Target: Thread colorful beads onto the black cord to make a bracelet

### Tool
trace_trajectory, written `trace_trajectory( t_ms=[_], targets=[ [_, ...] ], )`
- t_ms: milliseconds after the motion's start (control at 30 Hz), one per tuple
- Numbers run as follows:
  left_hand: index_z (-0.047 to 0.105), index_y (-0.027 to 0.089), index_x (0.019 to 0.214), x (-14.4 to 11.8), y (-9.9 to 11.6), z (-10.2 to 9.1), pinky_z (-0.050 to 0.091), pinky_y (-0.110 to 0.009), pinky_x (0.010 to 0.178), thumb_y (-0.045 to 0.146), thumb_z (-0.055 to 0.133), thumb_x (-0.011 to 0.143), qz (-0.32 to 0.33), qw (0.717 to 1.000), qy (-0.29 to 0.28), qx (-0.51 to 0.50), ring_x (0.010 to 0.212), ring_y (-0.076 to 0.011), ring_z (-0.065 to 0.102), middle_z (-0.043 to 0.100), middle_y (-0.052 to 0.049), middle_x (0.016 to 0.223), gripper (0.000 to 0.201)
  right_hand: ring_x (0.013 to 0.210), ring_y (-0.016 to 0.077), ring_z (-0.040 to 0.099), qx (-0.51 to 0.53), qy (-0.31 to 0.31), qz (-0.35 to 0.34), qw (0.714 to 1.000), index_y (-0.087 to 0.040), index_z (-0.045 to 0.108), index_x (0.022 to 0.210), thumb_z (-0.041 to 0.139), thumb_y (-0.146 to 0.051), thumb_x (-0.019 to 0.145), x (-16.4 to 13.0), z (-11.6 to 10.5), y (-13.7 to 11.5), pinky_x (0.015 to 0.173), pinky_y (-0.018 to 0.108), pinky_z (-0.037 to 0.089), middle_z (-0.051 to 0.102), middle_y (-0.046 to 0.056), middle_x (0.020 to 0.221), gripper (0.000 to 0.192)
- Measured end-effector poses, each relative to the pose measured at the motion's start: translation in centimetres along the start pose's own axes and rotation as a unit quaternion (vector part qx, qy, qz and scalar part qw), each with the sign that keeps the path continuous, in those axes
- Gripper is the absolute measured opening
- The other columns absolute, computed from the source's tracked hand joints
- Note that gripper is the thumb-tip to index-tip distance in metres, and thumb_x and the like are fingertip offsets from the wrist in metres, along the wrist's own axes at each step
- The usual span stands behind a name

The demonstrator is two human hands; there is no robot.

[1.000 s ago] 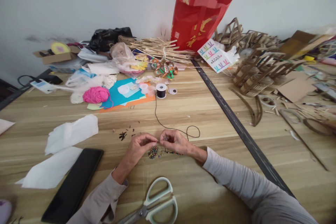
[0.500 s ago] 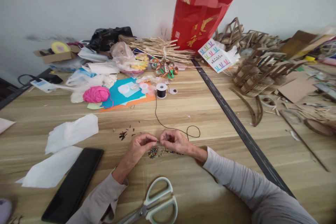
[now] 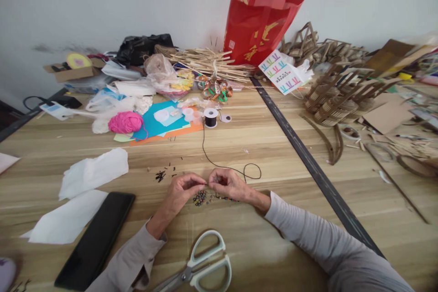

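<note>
Scissors (image 3: 201, 267) lie nearest on the bench (image 3: 260, 146). Beyond them, the left hand (image 3: 181, 190) and right hand (image 3: 227, 185) meet fingertip to fingertip, both pinched closed on the cord (image 3: 219, 165) above the beads (image 3: 200, 198). The cord runs back to its spool (image 3: 210, 117).

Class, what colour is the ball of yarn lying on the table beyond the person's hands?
Pink. The ball of yarn shows best in the head view, beside blue paper.

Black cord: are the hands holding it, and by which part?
Both the left hand and right hand pinch the black cord at its near end, above the beads.
</note>
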State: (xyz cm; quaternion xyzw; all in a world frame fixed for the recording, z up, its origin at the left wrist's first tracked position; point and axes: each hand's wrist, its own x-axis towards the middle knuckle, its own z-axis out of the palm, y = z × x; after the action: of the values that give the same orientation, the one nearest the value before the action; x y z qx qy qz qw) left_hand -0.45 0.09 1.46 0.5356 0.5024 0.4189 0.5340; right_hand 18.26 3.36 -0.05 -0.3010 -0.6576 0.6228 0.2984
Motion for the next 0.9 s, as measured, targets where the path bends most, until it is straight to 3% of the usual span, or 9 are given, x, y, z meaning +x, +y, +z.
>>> trace_trajectory(
  t_ms=[900],
  targets=[
    [0.07,0.014,0.069,-0.02,0.02,0.05,0.044,-0.023,0.058,0.021,0.07,0.063,-0.007,1.0,0.006,0.003,0.062,-0.0141,0.057,0.067,-0.003,0.066,0.009,0.051,0.0054,0.038,0.007,0.002,0.011,1.0,-0.013,0.056,0.082,0.062,-0.039,0.079,-0.06,0.1,-0.57,0.047,0.017,0.031,0.046,-0.004,0.06,0.027]
  ],
)
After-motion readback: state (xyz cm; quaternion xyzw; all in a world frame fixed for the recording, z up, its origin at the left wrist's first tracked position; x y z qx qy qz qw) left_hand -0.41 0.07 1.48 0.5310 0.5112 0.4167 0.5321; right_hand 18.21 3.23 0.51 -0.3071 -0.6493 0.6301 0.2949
